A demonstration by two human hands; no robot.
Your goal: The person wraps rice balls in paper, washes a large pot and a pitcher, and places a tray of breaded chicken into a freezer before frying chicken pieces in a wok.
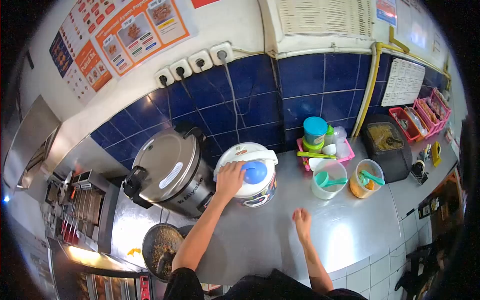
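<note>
Cooker: the white cooker (258,191) stands upright near the middle of the frame, its vertical axis square to the counter (260,235); its pale carrying handle (267,157) shows at the lid's upper right.
Blue piece: a blue piece (255,172) lies over the lid (243,150), its round end to the right, its narrow end pointing left to the left hand (231,179).
Left hand: on the lid, fingers close together and bent, touching the blue piece's narrow end; whether they grip it cannot be told.
Right hand: the right hand (301,223) is above the counter right of the cooker, fingers curled in narrow.
Counter: shiny steel, running across the frame, bright glare at lower right.
Left of cooker: a large steel pot (165,167) marked Miyako, lid on; below it, a pan (161,245) of crumbly brown food.
Right of cooker: a pink tray (348,153) of small containers, then two tubs (327,190) (361,189) with green scoops, then a black box (385,150).
Wall: blue tiles (305,75), four sockets with cords, orange posters (135,40) at upper left, a yellow pipe (369,90) at upper right.
Room: a lit cabinet (100,272) at lower left; pale floor tiles (370,277) at lower right.
</note>
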